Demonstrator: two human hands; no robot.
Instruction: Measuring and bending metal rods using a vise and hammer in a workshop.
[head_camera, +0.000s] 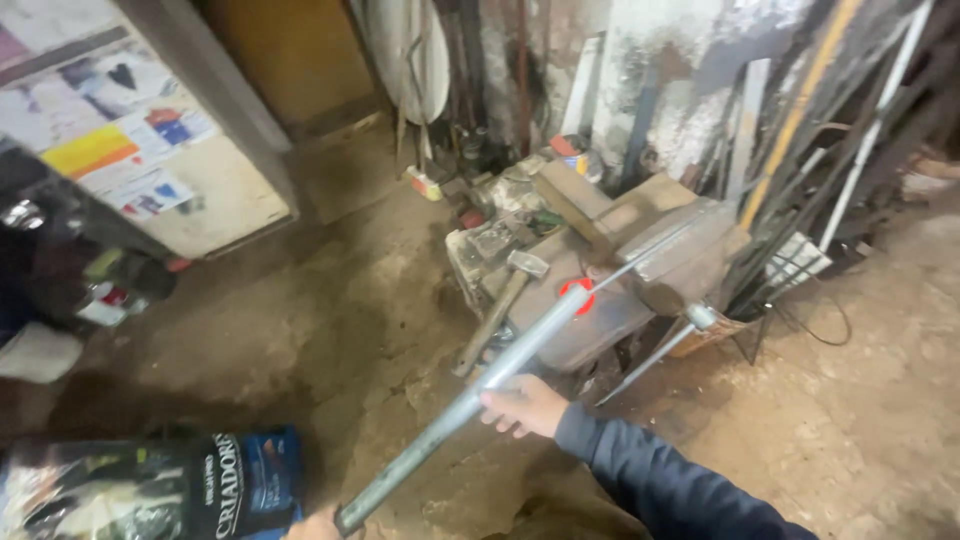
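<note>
R hand (523, 405) clamped mid-length on steel pipe (480, 388); L hand (313, 525) at near end, grip can't tell. Far end at bench vise (672, 262), beside hammer (500, 305). Rec: keep pipe level w/ jaws, both hands steady.

A dark, glossy sack (150, 488) with a blue panel and white lettering lies on the floor, just left of the left-hand fingers (318, 523) at the bottom edge. Well up and left of the right-hand fingers (505, 408), a pale board (130, 140) leans, pasted with yellow, blue, red and white posters. Far above those fingers sits a small red-and-blue carton (572, 155)
</note>
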